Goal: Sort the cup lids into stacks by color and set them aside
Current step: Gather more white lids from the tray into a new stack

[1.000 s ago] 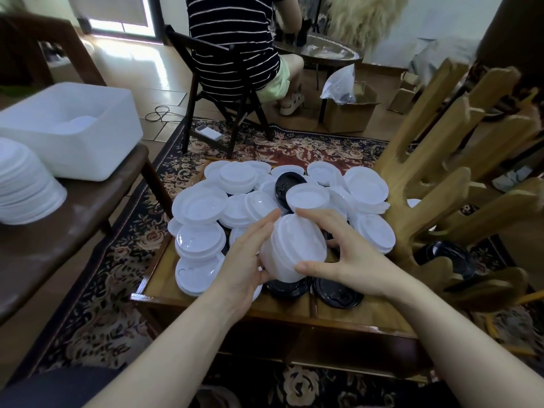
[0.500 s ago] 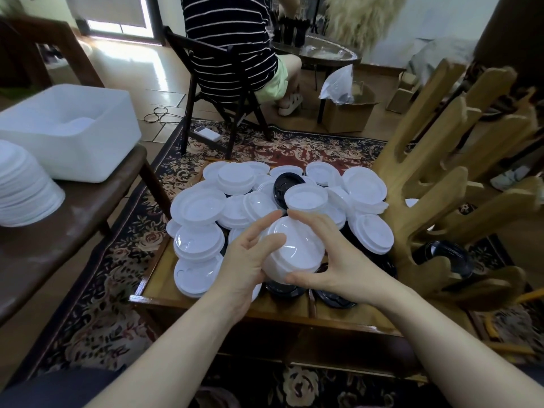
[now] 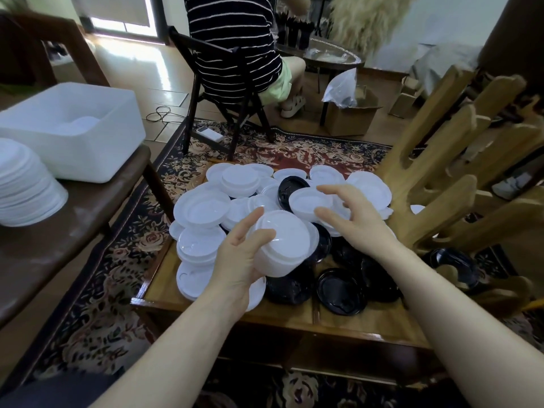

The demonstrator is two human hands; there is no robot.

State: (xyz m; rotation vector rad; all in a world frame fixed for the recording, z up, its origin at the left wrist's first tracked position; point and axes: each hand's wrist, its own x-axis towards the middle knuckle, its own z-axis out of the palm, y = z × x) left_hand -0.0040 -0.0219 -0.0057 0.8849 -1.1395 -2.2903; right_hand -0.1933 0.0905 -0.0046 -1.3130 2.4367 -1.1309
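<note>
Left hand (image 3: 235, 260) grips white lid stack (image 3: 281, 241); right hand (image 3: 350, 219) hovers spread.

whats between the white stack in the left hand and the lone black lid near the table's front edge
In the head view, a heap of black lids lies between the white stack in the left hand and the lone black lid.

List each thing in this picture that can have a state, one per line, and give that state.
left hand: grips the stack of white lids
stack of white lids: held tilted above the table
right hand: open, reaching over a loose white lid
loose white lid: lying in the pile
black lids: lying on the table's near edge, unstacked
white bin: open-topped, on the bench
low table: covered with unsorted lids
</note>
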